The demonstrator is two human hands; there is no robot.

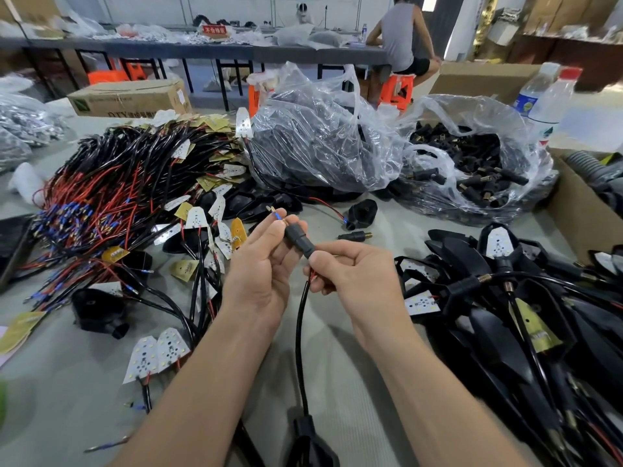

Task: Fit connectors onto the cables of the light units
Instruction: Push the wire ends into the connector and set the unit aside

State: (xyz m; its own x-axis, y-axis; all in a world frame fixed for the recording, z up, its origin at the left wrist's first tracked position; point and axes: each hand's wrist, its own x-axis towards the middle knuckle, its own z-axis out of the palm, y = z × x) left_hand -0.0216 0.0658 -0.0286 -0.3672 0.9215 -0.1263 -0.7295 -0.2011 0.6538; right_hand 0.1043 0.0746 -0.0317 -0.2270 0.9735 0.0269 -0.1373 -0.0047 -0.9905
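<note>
Nearest, at six o'clock, a black light unit (pixel 312 446) flat on the table (pixel 337 382), with a thin glossy cable (pixel 299 332) climbing limp toward centre. Probably light and floppy, so best gripped right by the end, not along the slack. Left hand (pixel 259 267) curled, thumb and fingertips pinching the front of the connector (pixel 298 242); right hand (pixel 350 278) curled too, thumb and forefinger pinching its rear end and the cable at five o'clock. Small, stiff, smooth-looking black barrel: likely slippery, worth squeezing round the middle. Blue-sleeved wire tips (pixel 274 214) poking out at eleven o'clock. Farther, at one o'clock, a clear bag (pixel 438 106) of spare connectors (pixel 472 163)
</note>
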